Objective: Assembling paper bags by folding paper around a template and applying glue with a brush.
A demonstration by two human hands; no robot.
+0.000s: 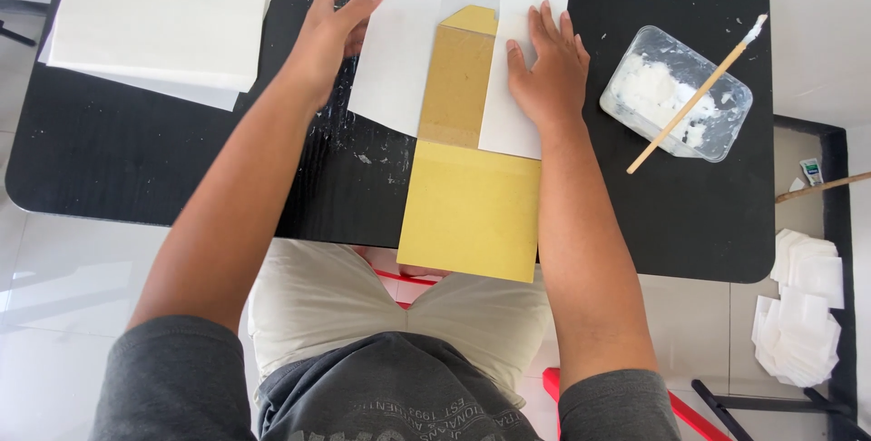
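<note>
A yellow-brown cardboard form (470, 207) lies on the black table (136, 151), its near end hanging over the front edge. A white paper sheet (399, 51) is wrapped around its far part. My right hand (547, 64) lies flat on the sheet's folded right flap, pressing it onto the cardboard. My left hand (331, 28) rests at the left edge of the sheet, with its fingers on the paper.
A stack of white sheets (163, 14) lies at the far left of the table. At the right stands a clear plastic tub of white paste (676, 92) with a wooden brush (699, 92) across it. Folded white pieces (803, 309) lie on the floor at right.
</note>
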